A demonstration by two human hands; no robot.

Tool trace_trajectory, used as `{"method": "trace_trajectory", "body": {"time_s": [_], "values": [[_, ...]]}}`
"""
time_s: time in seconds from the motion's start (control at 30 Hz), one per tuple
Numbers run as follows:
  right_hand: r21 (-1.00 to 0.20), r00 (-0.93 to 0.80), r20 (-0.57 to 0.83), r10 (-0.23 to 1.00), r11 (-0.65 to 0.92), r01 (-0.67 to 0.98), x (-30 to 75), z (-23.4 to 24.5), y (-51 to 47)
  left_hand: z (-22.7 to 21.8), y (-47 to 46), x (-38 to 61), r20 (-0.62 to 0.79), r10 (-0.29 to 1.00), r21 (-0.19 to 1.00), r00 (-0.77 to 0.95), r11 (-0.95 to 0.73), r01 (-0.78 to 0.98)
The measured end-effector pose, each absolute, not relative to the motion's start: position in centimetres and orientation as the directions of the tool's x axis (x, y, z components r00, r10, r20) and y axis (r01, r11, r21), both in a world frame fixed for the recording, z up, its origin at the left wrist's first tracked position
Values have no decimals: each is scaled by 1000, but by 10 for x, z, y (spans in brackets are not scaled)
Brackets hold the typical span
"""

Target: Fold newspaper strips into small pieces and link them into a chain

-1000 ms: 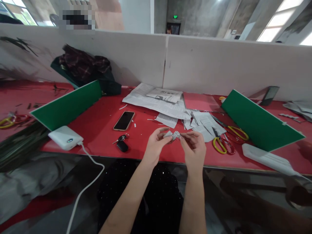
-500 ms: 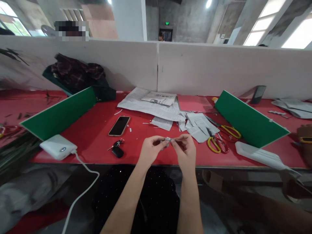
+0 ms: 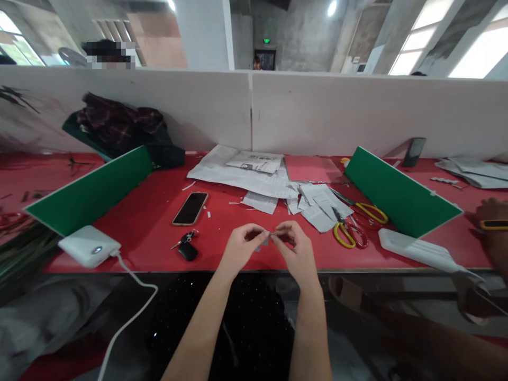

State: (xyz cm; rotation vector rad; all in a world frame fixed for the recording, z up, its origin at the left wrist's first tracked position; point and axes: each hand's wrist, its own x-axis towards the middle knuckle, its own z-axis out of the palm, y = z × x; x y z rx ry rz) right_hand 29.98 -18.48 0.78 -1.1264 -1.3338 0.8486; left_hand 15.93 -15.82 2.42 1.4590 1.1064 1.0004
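Both my hands meet over the front edge of the red table (image 3: 159, 217). My left hand (image 3: 242, 247) and my right hand (image 3: 296, 248) each pinch one end of a small folded piece of newspaper (image 3: 266, 236), thumbs and fingertips pressed together. The piece is mostly hidden between the fingers. Cut newspaper scraps (image 3: 317, 203) lie just beyond my hands, with yellow-handled scissors (image 3: 346, 233) to their right.
A phone (image 3: 190, 208) and car keys (image 3: 186, 247) lie left of my hands; a white power bank (image 3: 88, 245) with a cable sits further left. Green boards (image 3: 89, 190) (image 3: 399, 191) stand on both sides. Another person's hand (image 3: 492, 222) shows at far right. Newspaper sheets (image 3: 246, 172) lie by the white partition.
The folded paper piece has been pressed smaller between my fingers and my hands have come closer together and lower. The camera view shifted slightly right.
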Motion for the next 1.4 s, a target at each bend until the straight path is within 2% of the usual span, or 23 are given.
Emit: {"method": "trace_trajectory", "body": {"time_s": [0.27,0.57,0.63,0.7,0.77,0.83,0.93,1.03,1.1,1.17,1.4], "values": [[-947,77,295,952,281,153,297,9,-184,21,-157,160,91,986,976,142,-117,186],[-948,86,294,952,279,154,297,7,-184,20,-158,161,101,985,975,138,-126,184],[-934,142,312,940,276,226,302,3,-180,20,-155,156,88,989,971,119,-112,213],[-890,233,345,909,238,388,317,-5,-173,18,-150,149,50,987,944,154,-97,316],[-796,306,378,874,138,589,340,-18,-162,15,-142,141,-3,976,855,216,-109,507],[-662,379,430,819,1,750,366,-34,-152,11,-132,135,-30,983,706,183,-109,700],[-458,349,414,840,-140,878,395,-58,-143,4,-119,132,-45,994,458,101,-69,886],[-318,202,426,882,-63,946,403,-71,-145,-2,-114,133,50,998,275,41,-54,960],[-286,116,447,887,19,958,402,-72,-151,-6,-116,136,143,989,212,33,-64,975],[-307,67,448,892,83,948,400,-69,-157,-8,-121,139,194,979,226,62,-106,968],[-416,-88,395,915,263,871,400,-65,-180,-7,-143,151,203,940,455,274,-338,824]]}}
